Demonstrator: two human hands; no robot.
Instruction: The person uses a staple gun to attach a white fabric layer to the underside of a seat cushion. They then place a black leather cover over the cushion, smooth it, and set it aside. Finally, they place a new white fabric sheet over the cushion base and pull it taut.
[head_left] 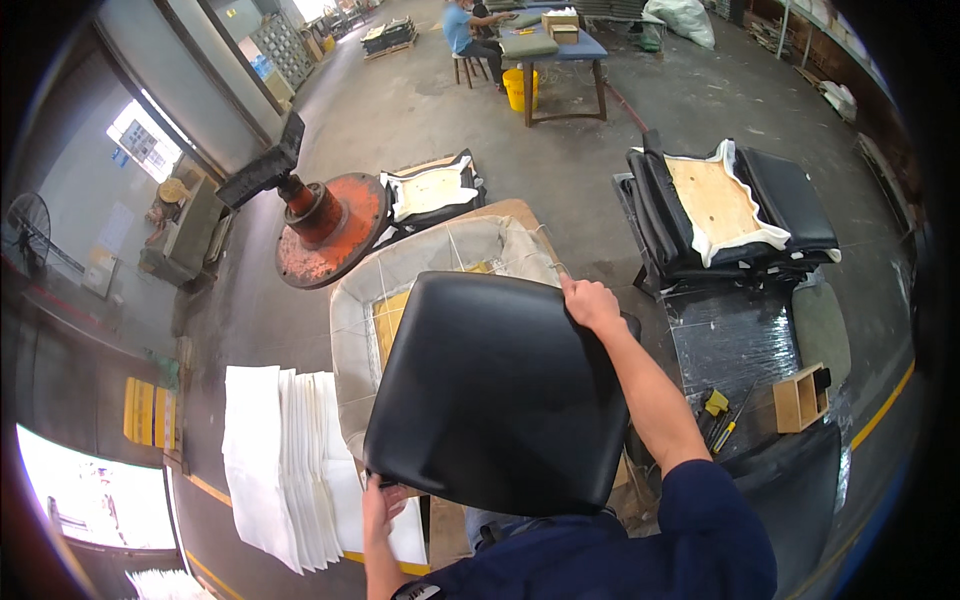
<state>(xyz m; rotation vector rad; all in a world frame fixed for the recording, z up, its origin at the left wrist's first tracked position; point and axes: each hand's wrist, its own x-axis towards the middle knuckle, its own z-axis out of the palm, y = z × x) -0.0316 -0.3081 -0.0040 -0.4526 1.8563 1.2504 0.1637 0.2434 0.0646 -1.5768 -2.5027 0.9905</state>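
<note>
A black padded seat cushion [500, 390] with rounded corners is held up in front of me, its smooth upholstered side facing up. My right hand [592, 303] grips its far right corner, thumb on top. At the near left corner, my left hand [383, 503] has its fingers closed on the cushion's edge. Beneath the cushion is a workstand padded with pale cloth [355, 300] and crossed by strings; part of its wooden middle shows. The cushion hides the rest of the stand and its own underside.
White sheets [280, 460] are stacked at the left. An orange round-based press [335, 225] stands beyond the stand. At the right are stacked black cushions [800, 200], a wooden box [800, 400] and a yellow cutter [724, 436]. Far off, a person [462, 30] sits at a table [575, 50].
</note>
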